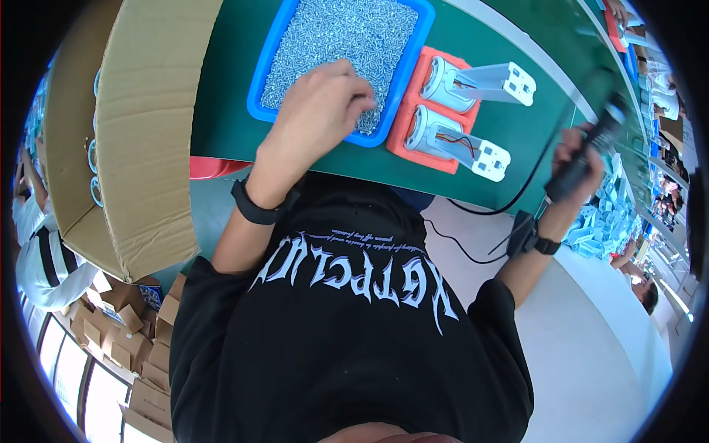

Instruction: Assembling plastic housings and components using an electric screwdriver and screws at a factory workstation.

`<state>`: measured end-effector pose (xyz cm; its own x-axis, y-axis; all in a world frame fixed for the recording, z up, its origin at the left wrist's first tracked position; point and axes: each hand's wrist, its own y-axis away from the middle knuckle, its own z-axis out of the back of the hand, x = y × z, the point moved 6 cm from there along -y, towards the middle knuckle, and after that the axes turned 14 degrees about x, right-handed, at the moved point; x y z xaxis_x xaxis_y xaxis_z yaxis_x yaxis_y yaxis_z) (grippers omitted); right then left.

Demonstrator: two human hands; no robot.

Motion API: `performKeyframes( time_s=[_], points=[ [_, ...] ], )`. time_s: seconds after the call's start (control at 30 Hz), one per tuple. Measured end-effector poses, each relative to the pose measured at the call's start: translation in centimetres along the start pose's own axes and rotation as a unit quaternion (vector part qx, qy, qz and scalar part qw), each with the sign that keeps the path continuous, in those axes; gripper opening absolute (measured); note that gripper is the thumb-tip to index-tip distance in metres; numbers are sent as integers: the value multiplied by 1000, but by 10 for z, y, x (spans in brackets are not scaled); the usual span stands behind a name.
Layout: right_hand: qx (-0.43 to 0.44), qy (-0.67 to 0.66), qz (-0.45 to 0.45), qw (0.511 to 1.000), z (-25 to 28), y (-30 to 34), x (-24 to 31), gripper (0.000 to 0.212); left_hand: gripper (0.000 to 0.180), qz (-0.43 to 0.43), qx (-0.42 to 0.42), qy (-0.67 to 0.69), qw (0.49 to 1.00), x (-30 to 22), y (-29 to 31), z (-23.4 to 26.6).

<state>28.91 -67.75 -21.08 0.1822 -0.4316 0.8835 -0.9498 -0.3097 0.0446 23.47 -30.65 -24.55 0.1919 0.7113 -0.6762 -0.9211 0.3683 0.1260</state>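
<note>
Over the blue tray [258, 96] of small silver screws [347, 33], my left hand [325, 100] hangs with its fingers curled together. Whatever the fingertips hold, if anything, is hidden. At the right, my right hand [580, 166] is wrapped around a black corded electric screwdriver [583, 159], slightly blurred and pointing up and to the right. Between my hands, a red foam holder [432, 160] carries two light-blue and white housings [443, 83] with round bases and protruding arms. Red and dark wires show inside them.
A large open cardboard box [155, 133] stands at the left of the green table [354, 164]. Black cable [509, 207] loops near the table's front edge. Light-blue plastic parts [602, 221] are heaped at the right. Cardboard boxes [125, 340] lie at lower left; other people are around.
</note>
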Motion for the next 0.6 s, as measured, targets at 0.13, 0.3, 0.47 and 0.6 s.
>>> performKeyframes(
  time_s=[0.13,0.3,0.47,0.6],
  points=[
    [59,-249,199,946,-68,10,78,35,9,-1,-34,19,999,6,1,9],
    [45,-181,422,887,-88,25,162,41,10,32,8,6,999,4,-2,10],
    [136,-142,439,876,-108,34,190,56,8,12,-53,11,998,4,-1,14],
    [37,-63,558,827,-125,37,184,51,7,-40,-96,81,991,-4,-2,20]
  ],
)
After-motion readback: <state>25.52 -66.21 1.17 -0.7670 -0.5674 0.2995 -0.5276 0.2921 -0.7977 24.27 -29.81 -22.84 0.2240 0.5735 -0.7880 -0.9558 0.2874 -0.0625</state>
